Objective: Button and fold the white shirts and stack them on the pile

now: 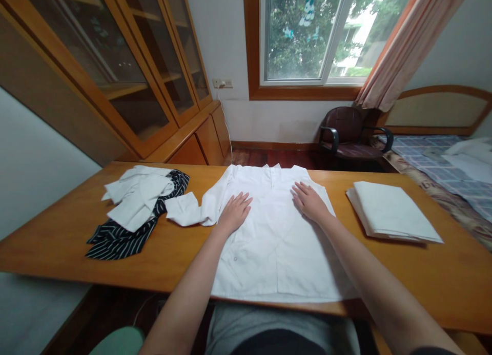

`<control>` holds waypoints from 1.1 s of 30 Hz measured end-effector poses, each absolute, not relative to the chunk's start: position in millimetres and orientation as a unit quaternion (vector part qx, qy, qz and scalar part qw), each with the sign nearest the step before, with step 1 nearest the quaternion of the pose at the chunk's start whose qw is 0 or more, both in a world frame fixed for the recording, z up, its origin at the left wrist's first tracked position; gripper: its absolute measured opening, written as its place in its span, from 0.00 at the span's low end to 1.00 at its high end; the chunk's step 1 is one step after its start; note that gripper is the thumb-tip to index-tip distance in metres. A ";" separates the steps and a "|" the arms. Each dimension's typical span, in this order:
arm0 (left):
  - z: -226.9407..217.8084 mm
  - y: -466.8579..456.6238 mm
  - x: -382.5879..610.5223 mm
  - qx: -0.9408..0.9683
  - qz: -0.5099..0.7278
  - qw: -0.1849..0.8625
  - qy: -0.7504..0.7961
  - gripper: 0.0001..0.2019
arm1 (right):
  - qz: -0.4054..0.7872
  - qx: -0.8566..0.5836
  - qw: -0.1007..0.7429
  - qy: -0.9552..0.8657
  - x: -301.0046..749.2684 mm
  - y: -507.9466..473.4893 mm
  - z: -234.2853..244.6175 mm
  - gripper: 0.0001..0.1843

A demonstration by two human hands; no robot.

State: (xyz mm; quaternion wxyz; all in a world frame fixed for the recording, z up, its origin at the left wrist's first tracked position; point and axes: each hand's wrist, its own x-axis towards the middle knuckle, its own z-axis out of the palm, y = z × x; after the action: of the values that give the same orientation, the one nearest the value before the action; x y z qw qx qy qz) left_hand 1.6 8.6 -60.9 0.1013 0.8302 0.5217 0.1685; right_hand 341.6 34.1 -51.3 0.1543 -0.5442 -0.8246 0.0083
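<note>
A white shirt lies spread flat on the wooden table, collar away from me, its left sleeve stretched out to the side. My left hand rests flat on the shirt's left chest area, fingers apart. My right hand lies flat on the right chest area, fingers stretched out too. Neither hand grips any cloth.
A heap of white cloth lies on a black striped garment at the left of the table. A folded white stack sits at the right. Behind the table are a wooden cabinet, a dark chair and a bed.
</note>
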 end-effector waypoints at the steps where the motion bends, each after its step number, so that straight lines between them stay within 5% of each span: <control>1: -61.0 8.6 1.0 0.828 0.180 0.104 0.521 0.21 | 0.015 -0.525 0.162 -0.836 331.3 25.4 -49.6 0.26; 9: -48.3 -12.9 -6.0 0.789 0.329 0.205 0.476 0.16 | 0.064 -0.432 0.144 -0.888 287.6 -39.9 -50.9 0.25; 17: -34.7 -84.6 -32.1 0.813 0.294 0.211 0.457 0.09 | 0.055 -0.443 0.187 -0.875 293.1 -41.3 -53.6 0.23; 33: -33.2 -114.3 -40.2 0.866 0.222 0.224 0.389 0.21 | 0.044 -0.435 0.244 -0.866 316.1 -23.0 -63.0 0.19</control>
State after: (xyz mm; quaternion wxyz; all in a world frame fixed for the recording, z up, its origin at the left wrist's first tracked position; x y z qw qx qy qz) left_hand -40.2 -114.3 -33.2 0.2239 0.8656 0.3889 0.2222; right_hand 316.1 -23.0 -63.0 0.2436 -0.4350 -0.8657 0.0444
